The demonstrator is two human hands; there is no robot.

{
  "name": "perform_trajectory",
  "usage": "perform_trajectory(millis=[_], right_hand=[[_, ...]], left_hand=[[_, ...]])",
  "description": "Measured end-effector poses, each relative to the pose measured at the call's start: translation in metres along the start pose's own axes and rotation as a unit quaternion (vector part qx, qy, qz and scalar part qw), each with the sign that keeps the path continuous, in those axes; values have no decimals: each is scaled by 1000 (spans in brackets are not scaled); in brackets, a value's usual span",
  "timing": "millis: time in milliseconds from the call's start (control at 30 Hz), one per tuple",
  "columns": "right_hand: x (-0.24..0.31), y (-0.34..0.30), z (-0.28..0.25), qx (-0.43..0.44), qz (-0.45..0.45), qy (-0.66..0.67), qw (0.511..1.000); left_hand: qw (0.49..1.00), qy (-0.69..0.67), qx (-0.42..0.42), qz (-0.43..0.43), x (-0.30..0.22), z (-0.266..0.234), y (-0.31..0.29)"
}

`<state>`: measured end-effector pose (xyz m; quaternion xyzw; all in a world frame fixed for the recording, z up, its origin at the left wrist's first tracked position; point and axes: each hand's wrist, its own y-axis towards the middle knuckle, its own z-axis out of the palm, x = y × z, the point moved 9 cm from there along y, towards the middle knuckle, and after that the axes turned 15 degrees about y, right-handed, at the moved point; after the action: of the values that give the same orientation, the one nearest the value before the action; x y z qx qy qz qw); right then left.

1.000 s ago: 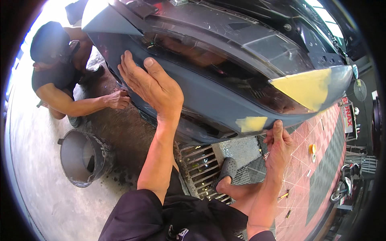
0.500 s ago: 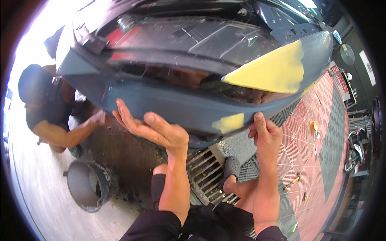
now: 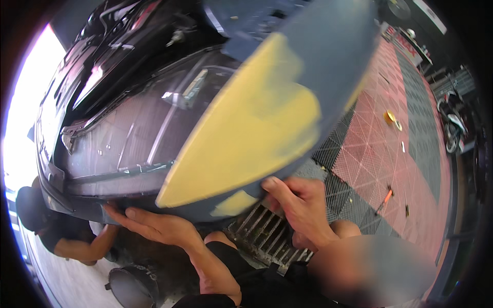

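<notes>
A grey car bumper [image 3: 345,56] spans the view, with a large yellow filler patch [image 3: 251,115] and a smaller yellow patch [image 3: 233,204] near its lower edge. Beneath that edge, at left, my left hand [image 3: 154,226] lies against the bumper with its fingers stretched out. Farther right, my right hand [image 3: 300,205] is closed on the bumper's rim, thumb on the outer face and fingers folded underneath, partly hidden. Behind the bumper sits the dark, glossy car body with a headlight opening [image 3: 133,128].
At far left a person in a dark cap [image 3: 31,209] crouches, one arm reaching under the bumper. A black bucket [image 3: 131,287] stands on the floor nearby. Below me is a metal drain grate [image 3: 264,233]. An orange-handled tool [image 3: 385,200] and a tape roll [image 3: 390,117] lie on red tiles [image 3: 370,143].
My view has swung to the right and closer to the large yellow patch. My left hand has come up against the bumper's underside; my right hand still holds the edge.
</notes>
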<state>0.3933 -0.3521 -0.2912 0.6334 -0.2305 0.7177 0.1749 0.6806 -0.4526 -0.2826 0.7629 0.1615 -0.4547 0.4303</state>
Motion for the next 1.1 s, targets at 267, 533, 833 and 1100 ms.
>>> perform_trajectory(millis=[267,533,833,1100], right_hand=[[0,3,-3,23,-37,19,999],[-7,-2,-3,20,-18,31,999],[-9,2,-2,21,-17,26,999],[3,-1,-4,13,-38,8,999]], left_hand=[[998,-28,-12,57,6,1,1],[995,67,-25,67,7,-6,4],[995,51,-31,79,10,-5,7],[993,58,-40,97,0,-9,10]])
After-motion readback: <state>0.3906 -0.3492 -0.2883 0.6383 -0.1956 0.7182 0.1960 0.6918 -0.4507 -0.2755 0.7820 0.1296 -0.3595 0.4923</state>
